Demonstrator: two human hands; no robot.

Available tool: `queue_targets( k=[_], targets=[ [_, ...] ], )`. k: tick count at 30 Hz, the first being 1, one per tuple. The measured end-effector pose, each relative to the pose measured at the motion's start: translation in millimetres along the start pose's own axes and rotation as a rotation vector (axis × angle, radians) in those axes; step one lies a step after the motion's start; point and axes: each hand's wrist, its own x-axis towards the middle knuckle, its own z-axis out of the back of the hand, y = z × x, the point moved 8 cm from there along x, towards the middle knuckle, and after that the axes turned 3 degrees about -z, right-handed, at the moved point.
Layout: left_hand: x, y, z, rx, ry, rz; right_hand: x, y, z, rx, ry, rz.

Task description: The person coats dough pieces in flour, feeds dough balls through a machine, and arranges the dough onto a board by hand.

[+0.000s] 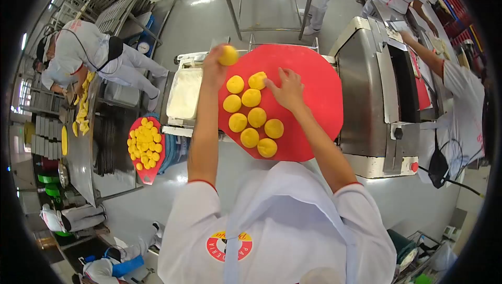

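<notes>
My left hand (213, 68) is raised at the far left edge of the red board (319, 101), with its fingers closed round a yellow dough ball (228, 55). Over the board, my right hand (287, 88) has its fingers spread. Its thumb is at the side of another dough ball (257, 80), apparently touching it. Several more round yellow dough balls (257, 117) lie in loose rows on the left half of the board, slightly flattened on top.
A tub of white flour (184, 94) stands left of the board. A steel machine (361, 90) is on the right. Lower left, a second red board (148, 175) carries a heap of dough pieces. Co-workers (86, 49) stand at tables on both sides.
</notes>
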Motion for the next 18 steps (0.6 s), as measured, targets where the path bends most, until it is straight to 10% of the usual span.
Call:
queue_targets(
  k=[3, 5, 11, 12, 18],
  targets=[
    [-22, -25, 25, -0.534, -0.104, 0.118, 17, 40, -36, -0.304, -0.148, 0.217],
    [-13, -9, 62, 0.073, 0.076, 0.115, 33, 42, -49, -0.044, 0.175, 0.195],
    [-44, 37, 24, 1.593, 0.508, -0.108, 21, -39, 51, 1.174, -0.135, -0.267],
    [-39, 41, 32, 1.47, 0.498, -0.065, 18, -57, 72, 1.442, -0.153, -0.391],
    [-29, 4, -17, 1.344, 0.325, -0.099, -59, -86, 435, 0.705, -1.298, 0.287]
  ],
)
